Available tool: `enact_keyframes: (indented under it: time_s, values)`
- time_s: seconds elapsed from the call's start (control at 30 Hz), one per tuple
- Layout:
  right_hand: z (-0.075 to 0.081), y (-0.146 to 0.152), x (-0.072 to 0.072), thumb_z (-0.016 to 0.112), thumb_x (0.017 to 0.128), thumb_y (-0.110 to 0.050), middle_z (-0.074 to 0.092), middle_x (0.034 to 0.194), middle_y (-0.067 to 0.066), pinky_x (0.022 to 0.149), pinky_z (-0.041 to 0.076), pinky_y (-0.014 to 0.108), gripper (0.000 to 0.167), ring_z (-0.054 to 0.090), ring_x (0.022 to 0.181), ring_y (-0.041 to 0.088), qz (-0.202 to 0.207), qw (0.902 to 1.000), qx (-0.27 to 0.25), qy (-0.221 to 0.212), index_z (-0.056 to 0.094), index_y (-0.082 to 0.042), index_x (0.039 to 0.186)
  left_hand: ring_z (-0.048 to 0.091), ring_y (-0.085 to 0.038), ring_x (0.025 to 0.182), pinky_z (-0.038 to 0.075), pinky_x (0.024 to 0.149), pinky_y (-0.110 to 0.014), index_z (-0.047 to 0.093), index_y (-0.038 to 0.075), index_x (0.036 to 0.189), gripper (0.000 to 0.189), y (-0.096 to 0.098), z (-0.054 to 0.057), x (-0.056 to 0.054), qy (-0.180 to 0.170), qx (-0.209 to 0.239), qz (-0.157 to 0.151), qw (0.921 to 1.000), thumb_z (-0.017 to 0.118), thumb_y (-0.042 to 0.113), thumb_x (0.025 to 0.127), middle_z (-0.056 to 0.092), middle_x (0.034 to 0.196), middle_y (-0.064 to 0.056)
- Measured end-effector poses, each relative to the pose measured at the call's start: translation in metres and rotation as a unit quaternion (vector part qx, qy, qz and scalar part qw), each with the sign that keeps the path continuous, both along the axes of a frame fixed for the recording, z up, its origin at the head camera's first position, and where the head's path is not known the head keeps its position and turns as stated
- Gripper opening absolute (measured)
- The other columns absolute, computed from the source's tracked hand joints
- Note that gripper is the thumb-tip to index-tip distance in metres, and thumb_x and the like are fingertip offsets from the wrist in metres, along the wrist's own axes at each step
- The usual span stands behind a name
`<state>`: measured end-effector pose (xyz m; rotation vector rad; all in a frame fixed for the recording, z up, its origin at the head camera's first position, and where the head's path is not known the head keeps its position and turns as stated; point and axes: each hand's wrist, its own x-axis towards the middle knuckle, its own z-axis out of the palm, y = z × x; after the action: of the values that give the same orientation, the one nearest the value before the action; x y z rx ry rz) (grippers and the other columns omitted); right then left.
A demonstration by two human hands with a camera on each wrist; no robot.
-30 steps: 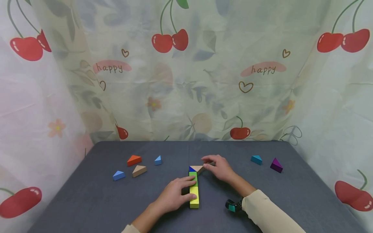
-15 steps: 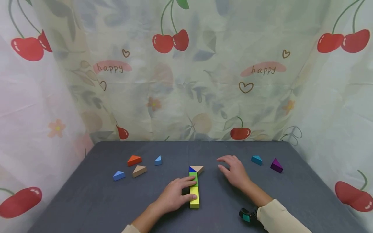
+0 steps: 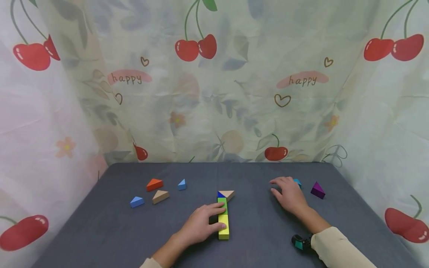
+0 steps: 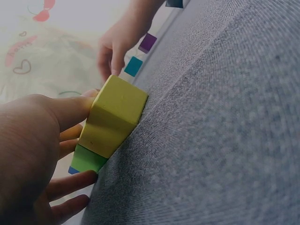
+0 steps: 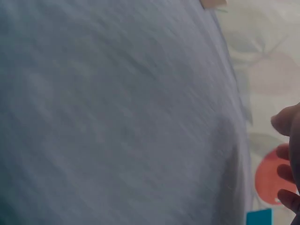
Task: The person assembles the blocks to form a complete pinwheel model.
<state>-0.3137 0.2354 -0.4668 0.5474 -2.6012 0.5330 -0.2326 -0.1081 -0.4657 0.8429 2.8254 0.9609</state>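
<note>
- By the right hand (image 3: 289, 194), nothing is held; a wide gap is left between its thumb and index finger.
- The teal triangular block, apparently wooden (image 3: 298, 182), is partly hidden behind that hand on the grey cloth-covered table (image 3: 161, 234); its long axis cannot be judged.
- The block is placed to the right of the right fingertips, which are pointed leftward; the right hand is nearer, the left well apart.
- By the left hand (image 3: 201, 224), 2 apparently wooden bars, yellow (image 3: 223, 235) and green (image 3: 222, 200), set end to end, are touched with outstretched fingers.

Left hand (image 3: 200, 224) rests outstretched; right hand (image 3: 289, 193) hovers, relaxed
</note>
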Motion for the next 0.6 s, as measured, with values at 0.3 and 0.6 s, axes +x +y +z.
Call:
enact_keyframes:
  time_s: [0.3,0.6]
  values:
    - [0.016,0.023,-0.015,0.07,0.089,-0.015,0.062,0.12,0.018,0.09,0.038,0.064,0.03,0.048,0.115,0.042,-0.029,0.9966,0.063,-0.044,0.067,-0.005,0.117,0.043,-0.023,0.133,0.034,0.105,-0.053,0.058,0.02,0.138,0.058,0.0,0.0,-0.001,-0.002,0.001,-0.002,1.0,0.065,0.05,0.089,0.045,0.147,0.011]
    - [0.026,0.042,-0.027,0.07,0.088,-0.012,0.054,0.13,0.025,0.095,0.035,0.065,0.042,0.044,0.119,0.048,-0.021,0.9896,0.086,-0.113,0.06,-0.001,0.127,0.043,-0.023,0.133,0.034,0.105,-0.053,0.058,0.02,0.138,0.057,0.0,0.0,-0.001,-0.002,0.002,-0.001,1.0,0.066,0.049,0.089,0.044,0.147,0.012]
